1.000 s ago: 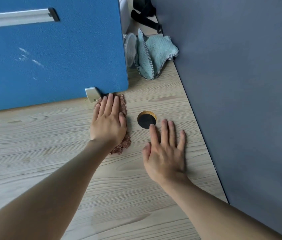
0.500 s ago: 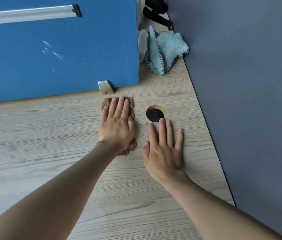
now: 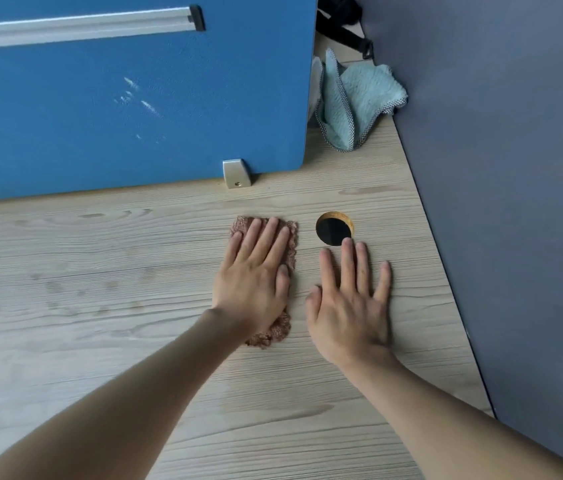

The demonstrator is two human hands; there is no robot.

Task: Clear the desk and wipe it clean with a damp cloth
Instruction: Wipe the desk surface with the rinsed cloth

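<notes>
Blotches show faintly on the left stretch of the desk. Whether they are damp patches or marks I cannot tell, but a wiping pass that stays near the corner would likely miss them.

Behind stands the blue partition, with a metal bracket at its foot. The seam under the partition and the bracket's edges could trap grime or snag the fabric if a stroke runs hard into them.

The left hand lies flat, fingers straight and together, pressing the brown cloth onto the wood just in front of the bracket. The cloth is small and mostly covered by the palm. With nothing pinched, it may bunch or slip out from under the hand on a fast stroke.

Just to its right is the cable hole. A sideways sweep could push the cloth's edge or loose dirt into the opening.

The right hand rests flat with its fingers spread, holding nothing, and its middle fingertip reaches the hole's rim. Bearing on the wood, it may smear any patch that is wet.

Farther back, a teal cloth sits crumpled in the corner against the grey panel, so I judge the clearing unfinished there. Wiping around it would leave that patch dirty.
</notes>
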